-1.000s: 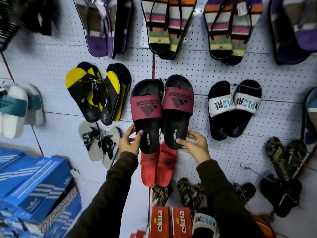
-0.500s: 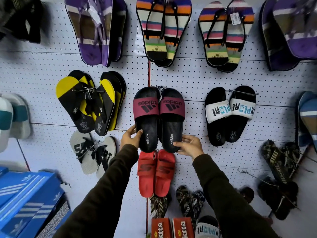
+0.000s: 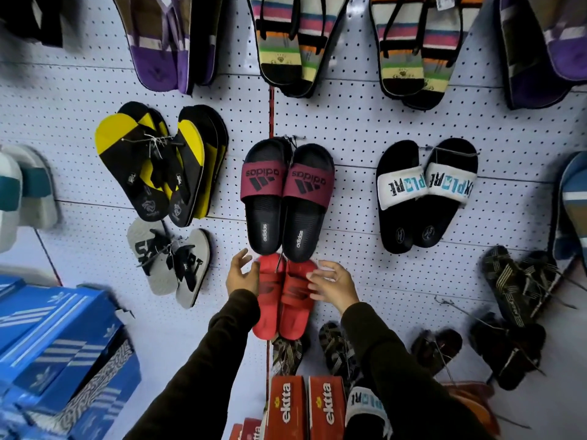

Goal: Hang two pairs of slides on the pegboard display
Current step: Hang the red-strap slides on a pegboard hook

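A pair of black slides with maroon adidas straps hangs on the white pegboard at the centre, toes up. Directly under it hangs a pair of red slides. My left hand is just below the black pair's left heel, fingers spread, holding nothing, at the left edge of the red pair. My right hand is open too, its fingertips over the right red slide. Neither hand touches the black pair.
Yellow-black flip-flops and grey ones hang to the left, black slides with white straps to the right, striped pairs above. Blue shoe boxes are stacked at lower left, red boxes below centre.
Both hands have let go of the black adidas slides and dropped lower, in front of the red pair. The black pair now hangs by itself.
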`<state>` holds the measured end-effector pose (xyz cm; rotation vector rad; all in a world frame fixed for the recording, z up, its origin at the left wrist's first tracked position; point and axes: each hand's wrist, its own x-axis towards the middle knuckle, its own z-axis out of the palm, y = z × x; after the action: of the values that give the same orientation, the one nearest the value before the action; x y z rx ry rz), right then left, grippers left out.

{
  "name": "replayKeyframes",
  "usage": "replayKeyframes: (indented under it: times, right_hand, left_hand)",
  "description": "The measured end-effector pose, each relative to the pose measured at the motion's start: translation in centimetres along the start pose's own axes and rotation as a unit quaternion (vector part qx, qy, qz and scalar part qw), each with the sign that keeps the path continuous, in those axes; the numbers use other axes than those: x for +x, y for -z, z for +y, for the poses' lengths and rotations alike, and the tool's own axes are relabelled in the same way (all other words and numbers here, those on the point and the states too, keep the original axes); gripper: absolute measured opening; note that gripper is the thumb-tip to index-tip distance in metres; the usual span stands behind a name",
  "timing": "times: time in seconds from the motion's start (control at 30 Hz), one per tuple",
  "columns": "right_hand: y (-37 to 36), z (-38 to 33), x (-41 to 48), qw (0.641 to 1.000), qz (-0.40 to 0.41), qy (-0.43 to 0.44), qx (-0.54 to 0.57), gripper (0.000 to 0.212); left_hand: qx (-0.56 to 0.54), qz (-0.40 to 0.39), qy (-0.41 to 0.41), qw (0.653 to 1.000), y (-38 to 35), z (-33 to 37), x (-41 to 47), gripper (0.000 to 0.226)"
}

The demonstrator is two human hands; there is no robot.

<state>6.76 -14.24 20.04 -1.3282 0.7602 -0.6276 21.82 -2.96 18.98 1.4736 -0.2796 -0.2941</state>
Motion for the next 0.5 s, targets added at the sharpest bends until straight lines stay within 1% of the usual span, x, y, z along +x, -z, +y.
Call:
replayKeyframes:
  times: [0.13,0.2,0.27,0.33,0.37,0.4,0.43,0.5]
  right_hand:
    - [3.1,4.8,-1.2,0.996,0.015,-0.055,-0.061,0.052]
    - [5.2,7.7,-2.1,0.990,0.030,-0.085,-0.106,0.052]
    - [7.6,10.4,-3.6,0.982,0.061,-0.116,-0.136,0.057]
    - [10.5,13.2,-5.3,0.960,0.108,-0.168,-0.197,0.067]
    - [11.9,14.4,-6.2,0.940,0.122,-0.212,-0.239,0.075]
    - [13.4,16.0,-7.1,0.915,0.126,-0.265,-0.277,0.082]
    - [14.9,17.6,-7.8,0.896,0.116,-0.308,-0.297,0.084]
    - [17.5,20.8,-9.3,0.880,0.093,-0.375,-0.275,0.083]
  left_hand:
    - [0.042,-0.017,0.066,0.997,-0.9,-5.7,-3.7,0.032]
    - [0.063,-0.055,0.106,0.991,-1.4,-8.4,-5.7,0.033]
    - [0.111,-0.107,0.126,0.980,-1.9,-11.0,-7.9,0.037]
    - [0.172,-0.151,0.143,0.963,-2.6,-13.9,-10.1,0.042]
    - [0.196,-0.171,0.157,0.953,-2.7,-15.2,-11.1,0.043]
    - [0.217,-0.194,0.173,0.941,-3.1,-16.6,-12.4,0.043]
    - [0.244,-0.217,0.185,0.927,-3.6,-18.0,-13.5,0.044]
    - [0.299,-0.261,0.223,0.891,-4.6,-20.4,-15.8,0.046]
